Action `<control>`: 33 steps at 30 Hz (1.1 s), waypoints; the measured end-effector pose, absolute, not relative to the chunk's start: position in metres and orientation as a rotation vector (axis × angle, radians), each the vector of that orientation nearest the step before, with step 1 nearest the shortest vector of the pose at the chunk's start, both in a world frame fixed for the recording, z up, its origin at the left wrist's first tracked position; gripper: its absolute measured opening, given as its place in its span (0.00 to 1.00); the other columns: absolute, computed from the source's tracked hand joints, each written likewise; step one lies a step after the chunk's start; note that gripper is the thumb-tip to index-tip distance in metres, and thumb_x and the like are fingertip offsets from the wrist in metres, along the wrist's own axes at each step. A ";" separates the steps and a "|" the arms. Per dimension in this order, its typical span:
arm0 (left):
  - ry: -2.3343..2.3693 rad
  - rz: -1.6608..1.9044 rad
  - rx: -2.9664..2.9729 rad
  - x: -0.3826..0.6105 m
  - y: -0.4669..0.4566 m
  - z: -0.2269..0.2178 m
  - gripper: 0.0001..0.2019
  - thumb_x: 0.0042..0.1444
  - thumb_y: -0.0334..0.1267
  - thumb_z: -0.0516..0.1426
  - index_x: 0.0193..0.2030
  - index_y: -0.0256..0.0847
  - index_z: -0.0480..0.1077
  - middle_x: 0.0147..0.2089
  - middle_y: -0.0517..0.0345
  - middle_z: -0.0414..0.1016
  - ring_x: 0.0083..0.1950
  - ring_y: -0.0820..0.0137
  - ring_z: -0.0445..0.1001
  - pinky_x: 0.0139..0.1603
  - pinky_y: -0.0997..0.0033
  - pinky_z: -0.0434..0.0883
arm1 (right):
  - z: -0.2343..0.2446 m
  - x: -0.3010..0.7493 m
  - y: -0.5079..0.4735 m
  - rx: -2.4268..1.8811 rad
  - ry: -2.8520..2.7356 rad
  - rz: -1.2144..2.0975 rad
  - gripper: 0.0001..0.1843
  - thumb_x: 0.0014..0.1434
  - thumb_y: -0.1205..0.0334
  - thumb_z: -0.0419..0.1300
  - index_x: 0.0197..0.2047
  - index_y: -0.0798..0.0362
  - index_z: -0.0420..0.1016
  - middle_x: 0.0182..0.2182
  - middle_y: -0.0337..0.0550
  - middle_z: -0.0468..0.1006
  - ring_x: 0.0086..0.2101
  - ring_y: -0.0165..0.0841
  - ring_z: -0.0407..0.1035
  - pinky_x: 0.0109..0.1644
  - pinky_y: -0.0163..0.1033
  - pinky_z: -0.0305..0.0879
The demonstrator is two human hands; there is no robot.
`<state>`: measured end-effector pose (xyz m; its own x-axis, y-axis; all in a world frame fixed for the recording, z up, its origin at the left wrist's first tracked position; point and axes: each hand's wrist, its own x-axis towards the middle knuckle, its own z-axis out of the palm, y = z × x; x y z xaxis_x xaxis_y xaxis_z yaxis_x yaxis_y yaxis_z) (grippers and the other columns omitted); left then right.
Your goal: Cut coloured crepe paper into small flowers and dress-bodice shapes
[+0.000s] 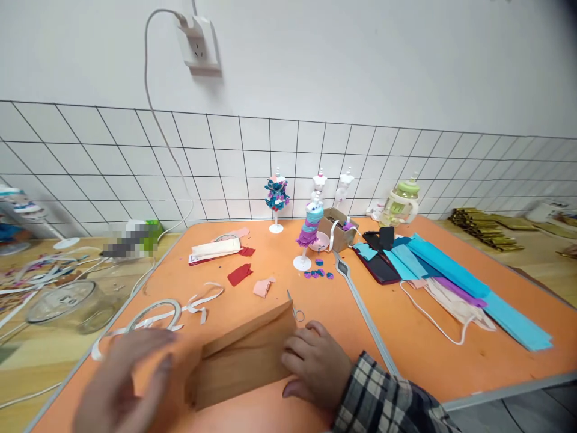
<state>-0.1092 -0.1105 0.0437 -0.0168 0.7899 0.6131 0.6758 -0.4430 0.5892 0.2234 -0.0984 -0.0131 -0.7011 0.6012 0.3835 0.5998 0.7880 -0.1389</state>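
A brown paper bag (243,355) lies flat on the orange table (406,343) close to me. My right hand (315,364), in a plaid sleeve, rests with curled fingers on the bag's right end and grips it. My left hand (124,385) is blurred at the bag's left end, fingers spread, nothing seen in it. Small scissors (295,308) lie just beyond the bag's far corner.
Further back stand small mannequins (309,231) dressed in paper scraps, a cardboard box (338,231), a phone (381,264), blue crepe paper strips (451,270), a face mask (451,307), white ribbon (153,316), red and pink scraps, and a bottle (401,201). A glass jar (72,304) lies on the left table.
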 end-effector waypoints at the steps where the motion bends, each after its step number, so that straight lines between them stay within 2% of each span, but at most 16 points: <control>1: 1.396 1.179 2.355 -0.099 -0.118 0.042 0.10 0.59 0.38 0.58 0.47 0.55 0.75 0.47 0.61 0.78 0.51 0.59 0.76 0.53 0.61 0.74 | -0.012 0.226 -0.098 -0.881 -2.552 0.099 0.19 0.59 0.43 0.62 0.44 0.49 0.73 0.43 0.41 0.79 0.43 0.38 0.69 0.51 0.47 0.58; 3: 1.218 0.696 2.558 -0.072 -0.129 0.039 0.14 0.60 0.39 0.59 0.53 0.57 0.74 0.50 0.59 0.80 0.48 0.62 0.78 0.50 0.67 0.76 | -0.003 0.232 -0.093 -0.928 -2.474 0.242 0.13 0.62 0.49 0.60 0.44 0.48 0.74 0.43 0.41 0.80 0.43 0.35 0.69 0.48 0.44 0.60; 4: 1.214 0.580 2.571 -0.058 -0.131 0.037 0.16 0.59 0.41 0.60 0.55 0.57 0.73 0.52 0.57 0.80 0.47 0.62 0.79 0.49 0.67 0.76 | 0.004 0.236 -0.089 -1.001 -2.421 0.286 0.09 0.64 0.55 0.59 0.43 0.49 0.75 0.41 0.41 0.80 0.42 0.35 0.69 0.47 0.43 0.60; 6: 1.241 0.491 2.588 -0.036 -0.129 0.033 0.21 0.55 0.44 0.64 0.57 0.57 0.72 0.55 0.55 0.79 0.51 0.57 0.78 0.52 0.59 0.75 | 0.017 0.243 -0.076 -1.212 -2.320 0.320 0.08 0.65 0.61 0.56 0.42 0.51 0.76 0.38 0.44 0.79 0.41 0.35 0.69 0.47 0.42 0.62; 8: 1.332 0.438 2.574 -0.024 -0.123 0.029 0.28 0.49 0.42 0.67 0.59 0.54 0.71 0.57 0.51 0.78 0.54 0.51 0.76 0.54 0.53 0.73 | 0.026 0.251 -0.062 -1.433 -2.266 0.299 0.10 0.65 0.61 0.55 0.44 0.53 0.76 0.39 0.47 0.78 0.43 0.37 0.69 0.48 0.43 0.63; 11: 1.413 0.369 2.558 -0.021 -0.115 0.026 0.25 0.48 0.35 0.64 0.56 0.51 0.74 0.51 0.50 0.80 0.52 0.51 0.77 0.54 0.49 0.71 | 0.026 0.260 -0.048 -1.591 -2.371 0.314 0.11 0.65 0.64 0.54 0.46 0.53 0.78 0.40 0.47 0.79 0.44 0.40 0.70 0.48 0.44 0.64; 16: 1.355 0.361 2.595 -0.026 -0.117 0.021 0.18 0.51 0.27 0.57 0.47 0.49 0.76 0.47 0.54 0.81 0.45 0.58 0.79 0.45 0.60 0.74 | 0.009 0.267 -0.050 -1.435 -2.611 0.271 0.15 0.63 0.66 0.57 0.51 0.45 0.78 0.48 0.44 0.78 0.47 0.39 0.69 0.48 0.44 0.64; 21: 1.367 0.519 2.657 -0.028 -0.120 0.006 0.14 0.57 0.29 0.55 0.48 0.48 0.73 0.46 0.54 0.80 0.44 0.59 0.79 0.45 0.62 0.75 | 0.015 0.270 -0.055 -1.360 -2.463 0.155 0.18 0.67 0.66 0.51 0.55 0.49 0.75 0.50 0.46 0.78 0.48 0.37 0.68 0.54 0.44 0.63; 23: 1.366 0.551 2.695 -0.028 -0.119 0.004 0.15 0.56 0.30 0.56 0.49 0.48 0.72 0.48 0.54 0.80 0.44 0.58 0.79 0.45 0.62 0.75 | 0.025 0.279 -0.046 -1.474 -2.355 0.152 0.17 0.67 0.63 0.51 0.53 0.49 0.77 0.49 0.45 0.79 0.49 0.36 0.68 0.57 0.41 0.62; 25: 1.360 0.550 2.727 -0.029 -0.117 0.004 0.16 0.56 0.32 0.57 0.52 0.49 0.72 0.49 0.54 0.80 0.46 0.58 0.79 0.49 0.59 0.74 | 0.035 0.299 -0.026 -1.776 -2.206 0.146 0.17 0.67 0.63 0.51 0.52 0.49 0.78 0.50 0.43 0.78 0.53 0.35 0.67 0.60 0.38 0.59; 28: 1.316 0.582 2.749 -0.029 -0.115 0.005 0.17 0.58 0.35 0.58 0.54 0.50 0.71 0.51 0.54 0.79 0.49 0.57 0.77 0.55 0.56 0.72 | 0.044 0.345 0.015 -2.046 -1.995 0.095 0.23 0.64 0.71 0.47 0.55 0.55 0.76 0.54 0.52 0.76 0.54 0.40 0.67 0.60 0.42 0.59; 31: 1.301 0.628 2.715 -0.029 -0.116 0.003 0.16 0.58 0.34 0.57 0.53 0.50 0.72 0.52 0.53 0.78 0.50 0.57 0.77 0.52 0.58 0.75 | 0.046 0.389 0.048 -2.200 -1.878 0.105 0.29 0.58 0.77 0.50 0.62 0.55 0.71 0.58 0.55 0.72 0.57 0.44 0.65 0.58 0.44 0.59; 33: 1.314 0.632 2.697 -0.029 -0.117 0.002 0.16 0.58 0.33 0.57 0.53 0.49 0.72 0.52 0.52 0.78 0.50 0.57 0.77 0.50 0.58 0.75 | 0.044 0.408 0.059 -2.259 -1.843 0.154 0.30 0.56 0.77 0.52 0.61 0.54 0.72 0.56 0.58 0.74 0.54 0.46 0.67 0.55 0.46 0.61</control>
<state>-0.0293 -0.1166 0.0017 0.5483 0.7684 0.3302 0.7374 -0.6304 0.2425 0.4084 0.0589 0.0443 0.2075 0.9765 0.0584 0.9532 -0.1885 -0.2363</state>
